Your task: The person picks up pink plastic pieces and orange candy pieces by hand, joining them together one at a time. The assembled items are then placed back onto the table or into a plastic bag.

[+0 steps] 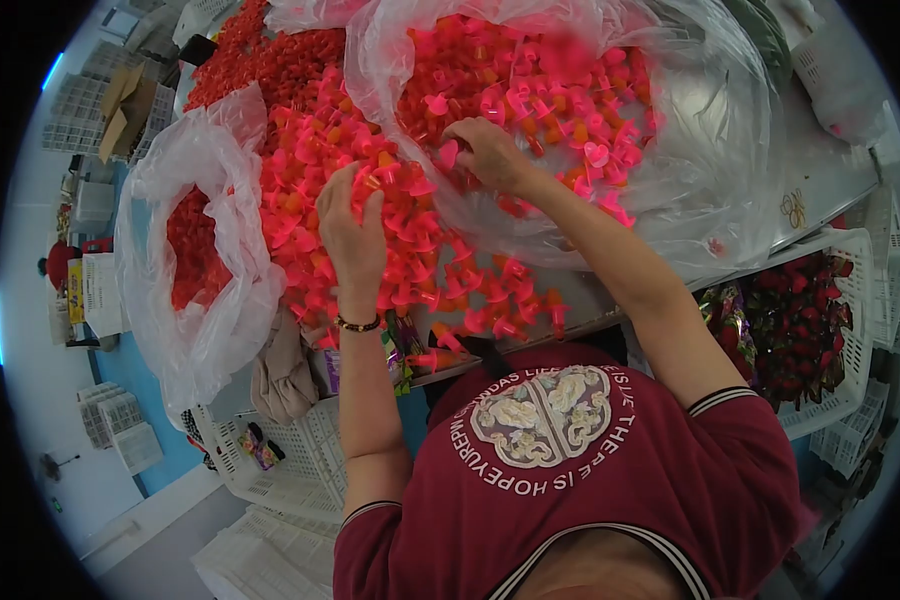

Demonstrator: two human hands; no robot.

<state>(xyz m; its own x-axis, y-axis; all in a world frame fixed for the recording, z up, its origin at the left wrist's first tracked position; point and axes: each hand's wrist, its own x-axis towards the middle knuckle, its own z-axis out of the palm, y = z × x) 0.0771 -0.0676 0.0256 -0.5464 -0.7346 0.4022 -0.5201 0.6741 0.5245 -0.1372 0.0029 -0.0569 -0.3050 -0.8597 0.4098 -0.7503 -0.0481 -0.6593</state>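
A large heap of small bright pink and orange-red plastic pieces, several with heart-shaped tops, spreads over the table. My left hand is over the heap's near middle, thumb and fingers apart. A piece with an orange part lies by its fingertips; I see no grip on it. My right hand pinches a pink heart-topped piece between thumb and fingers, at the near-left side of a clear plastic bag. More such pieces lie inside that bag.
At left, another clear bag holds red pieces. A white crate with dark red wrapped items stands at right below the table edge. Rubber bands lie on the tabletop. White crates are at lower left.
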